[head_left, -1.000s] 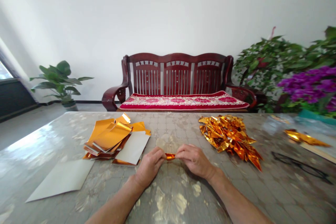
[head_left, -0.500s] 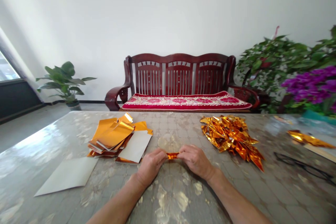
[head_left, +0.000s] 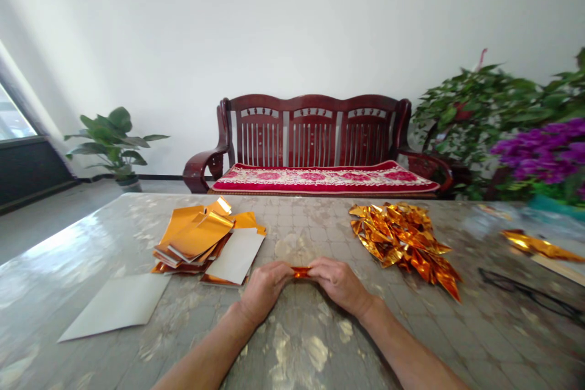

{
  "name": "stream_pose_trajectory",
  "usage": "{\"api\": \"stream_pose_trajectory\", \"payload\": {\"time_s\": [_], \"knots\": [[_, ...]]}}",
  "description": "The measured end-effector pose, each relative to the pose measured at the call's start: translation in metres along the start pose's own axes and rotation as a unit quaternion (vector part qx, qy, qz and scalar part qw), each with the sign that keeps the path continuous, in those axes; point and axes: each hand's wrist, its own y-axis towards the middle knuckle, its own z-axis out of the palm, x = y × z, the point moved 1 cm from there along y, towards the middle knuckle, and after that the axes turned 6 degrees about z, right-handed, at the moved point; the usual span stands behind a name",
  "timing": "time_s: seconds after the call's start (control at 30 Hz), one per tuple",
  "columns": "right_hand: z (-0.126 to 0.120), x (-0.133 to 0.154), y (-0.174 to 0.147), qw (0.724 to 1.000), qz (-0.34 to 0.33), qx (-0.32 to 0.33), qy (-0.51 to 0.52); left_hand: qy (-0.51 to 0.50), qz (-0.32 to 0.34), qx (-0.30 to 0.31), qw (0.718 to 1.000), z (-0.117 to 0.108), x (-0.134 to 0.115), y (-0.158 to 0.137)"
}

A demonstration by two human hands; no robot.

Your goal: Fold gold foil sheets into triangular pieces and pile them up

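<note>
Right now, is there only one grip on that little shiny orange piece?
No, the left grip and the right grip pinch opposite ends of the shiny orange piece.

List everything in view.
foil strip: 1, orange, centre
sheet pile: 1, orange and white, left
loose sheet: 1, pale grey, nearer left
folded foil pile: 1, orange, right
foil piece: 1, gold, far right
glasses: 1, black, near right
plastic wrap: count unclear, clear, far right
sheeting: 1, teal, far right
table: 1, grey, foreground
bench: 1, maroon, behind table
seat cover: 1, red and cream, on bench
potted plant: 1, green, left
foliage: count unclear, green, right
flowers: many, purple, right edge
wall: 1, white, back
floor: 1, grey, left
left hand, right hand: 1 each, bare, holding strip
</note>
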Motion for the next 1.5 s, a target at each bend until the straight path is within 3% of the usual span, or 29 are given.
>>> {"api": "stream_pose_trajectory", "payload": {"time_s": [0.47, 0.8, 1.5], "knots": [[0.009, -0.003, 0.001, 0.996, 0.04, -0.052, 0.063, -0.032, 0.004, -0.022, 0.999, 0.002, 0.001, 0.001], [0.007, 0.0, 0.0, 0.997, 0.045, -0.031, 0.058, -0.031, -0.013, -0.013, 0.999, 0.004, 0.003, 0.001], [0.01, 0.004, 0.0, 0.996, 0.048, -0.05, 0.062, -0.06, -0.009, 0.0, 0.998, 0.001, -0.004, 0.003]]}}
